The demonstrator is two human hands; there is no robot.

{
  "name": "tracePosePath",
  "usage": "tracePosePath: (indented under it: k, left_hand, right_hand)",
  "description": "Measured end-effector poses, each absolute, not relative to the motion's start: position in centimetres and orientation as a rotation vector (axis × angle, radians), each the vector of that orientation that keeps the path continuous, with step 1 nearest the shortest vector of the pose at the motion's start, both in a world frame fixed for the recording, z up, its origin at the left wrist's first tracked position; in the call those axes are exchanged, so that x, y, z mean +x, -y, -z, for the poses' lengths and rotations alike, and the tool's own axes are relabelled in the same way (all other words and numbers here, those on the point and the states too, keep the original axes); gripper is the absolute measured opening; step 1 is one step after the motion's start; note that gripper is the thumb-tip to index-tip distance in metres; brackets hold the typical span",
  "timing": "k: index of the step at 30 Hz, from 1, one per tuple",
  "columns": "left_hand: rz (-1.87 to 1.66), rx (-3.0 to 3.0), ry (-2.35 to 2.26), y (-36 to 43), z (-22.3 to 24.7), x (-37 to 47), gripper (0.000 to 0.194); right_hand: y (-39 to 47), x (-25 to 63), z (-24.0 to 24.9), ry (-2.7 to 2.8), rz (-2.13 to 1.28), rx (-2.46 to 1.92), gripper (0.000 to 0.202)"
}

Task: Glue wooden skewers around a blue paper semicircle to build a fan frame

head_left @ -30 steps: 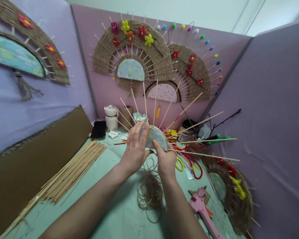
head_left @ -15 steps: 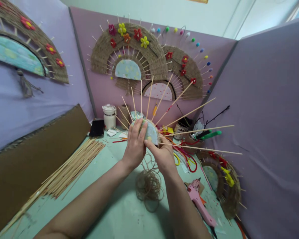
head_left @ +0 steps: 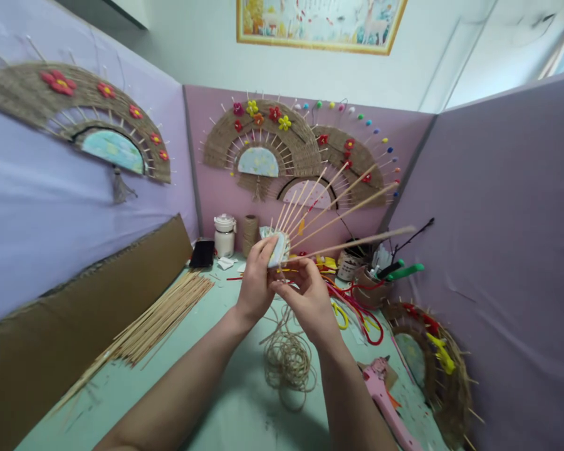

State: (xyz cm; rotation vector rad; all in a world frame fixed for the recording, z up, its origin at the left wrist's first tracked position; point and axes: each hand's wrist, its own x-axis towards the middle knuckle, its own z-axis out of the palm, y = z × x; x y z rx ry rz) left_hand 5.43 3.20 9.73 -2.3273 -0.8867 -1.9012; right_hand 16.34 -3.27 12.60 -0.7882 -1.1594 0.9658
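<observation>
My left hand [head_left: 256,279] grips a small half-round fan base [head_left: 279,248] with pale blue patterned cloth, tilted partly edge-on. Thin wooden sticks [head_left: 352,216] spread from it up and to the right. Just right of the base, my right hand [head_left: 310,297] has thumb and fingers closed on twine [head_left: 282,274] near the base's lower edge. Loosely coiled twine [head_left: 289,360] lies on the table below both hands, with loops rising toward them.
Bamboo sticks [head_left: 164,313] lie at left beside a brown board [head_left: 89,326]. A pink glue gun [head_left: 385,401], yellow scissors [head_left: 341,315] and a woven fan [head_left: 432,363] are at right. Behind stand a white jar [head_left: 224,235], twine spool [head_left: 250,233] and pots [head_left: 369,288].
The fan base has turned toward edge-on, and its sticks look bunched closer together. My right hand has left the base's face and now pinches twine. The camera view has tilted up.
</observation>
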Motion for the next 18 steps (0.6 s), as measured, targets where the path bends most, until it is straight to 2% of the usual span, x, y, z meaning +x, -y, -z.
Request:
tracePosePath:
  k: [6, 18]
  left_hand:
    - [1.974, -2.297, 0.803, -2.1, -11.2, 5.1, 0.045]
    - [2.132, -2.321, 0.739, -0.9, -12.2, 4.9, 0.033]
  right_hand:
    - [4.7, 16.6, -13.4, 1.25, -0.951, -0.726, 0.015]
    - [6.2, 16.5, -13.9, 1.278, -0.749, -0.751, 0.017]
